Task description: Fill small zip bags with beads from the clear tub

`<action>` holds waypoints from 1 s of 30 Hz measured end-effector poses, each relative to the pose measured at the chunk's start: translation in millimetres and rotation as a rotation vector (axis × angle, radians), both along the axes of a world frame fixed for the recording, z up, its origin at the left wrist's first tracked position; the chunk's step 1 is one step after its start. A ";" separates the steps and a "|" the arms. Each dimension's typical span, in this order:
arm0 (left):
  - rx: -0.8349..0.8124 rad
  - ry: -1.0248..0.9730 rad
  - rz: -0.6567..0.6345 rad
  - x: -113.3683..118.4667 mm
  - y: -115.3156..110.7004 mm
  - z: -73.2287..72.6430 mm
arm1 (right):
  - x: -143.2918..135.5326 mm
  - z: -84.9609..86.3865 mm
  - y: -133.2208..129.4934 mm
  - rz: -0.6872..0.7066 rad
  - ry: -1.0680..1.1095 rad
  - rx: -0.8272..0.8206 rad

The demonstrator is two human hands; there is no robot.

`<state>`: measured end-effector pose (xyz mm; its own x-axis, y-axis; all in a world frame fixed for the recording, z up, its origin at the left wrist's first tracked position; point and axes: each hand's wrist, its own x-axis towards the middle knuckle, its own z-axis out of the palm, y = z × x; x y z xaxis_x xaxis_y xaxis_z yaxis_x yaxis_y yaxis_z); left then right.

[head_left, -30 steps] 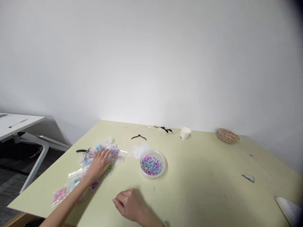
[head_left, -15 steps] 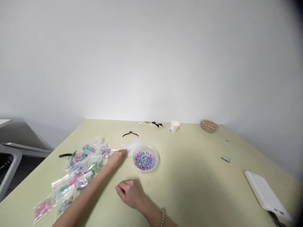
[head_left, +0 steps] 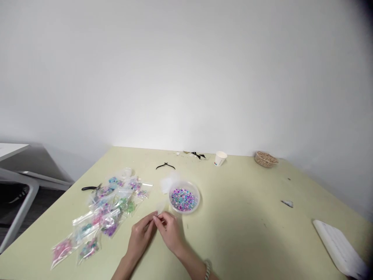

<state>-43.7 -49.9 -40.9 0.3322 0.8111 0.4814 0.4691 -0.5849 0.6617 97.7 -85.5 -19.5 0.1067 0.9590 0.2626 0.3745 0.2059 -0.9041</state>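
Note:
Just in front of the bead bowl, my left hand [head_left: 141, 234] and my right hand [head_left: 171, 230] meet at the fingertips, both closed in a pinch. A thin, see-through whitish piece [head_left: 161, 207] sticks up from between them; its exact kind is too faint to make out. The round clear bowl [head_left: 198, 196] holds many small purple, blue and pink beads [head_left: 183, 200]. Behind the bowl's left side lies a sheer white bundle [head_left: 168, 182]. To the left of my left hand spread several clear zip bags of beads [head_left: 109, 227].
Black-handled pliers [head_left: 91, 188] lie beyond the bags, and a second pair of pliers [head_left: 165, 165] rests farther back. Along the wall are black scraps [head_left: 198, 155], a paper cup [head_left: 220, 158] and a tub of tan bits [head_left: 265, 159]. A white slab-like object [head_left: 339, 247] sits at the right.
My left hand has come back from beside the white bundle with a see-through whitish piece and joined my right hand. The whole view has shifted slightly.

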 end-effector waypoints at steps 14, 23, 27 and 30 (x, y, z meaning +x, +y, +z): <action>-0.201 -0.068 -0.041 0.7 1.5 10.3 | -0.5 -9.6 2.2 0.003 0.069 0.006; -0.298 -0.086 -0.106 2.3 0.1 25.7 | 1.4 -6.2 -0.1 0.003 0.047 0.035; -0.362 -0.097 -0.160 3.8 -1.6 29.9 | 1.3 -6.6 0.5 -0.048 0.038 0.019; -0.401 -0.130 -0.186 3.8 -1.4 29.2 | 0.9 -7.2 1.2 -0.089 0.025 0.016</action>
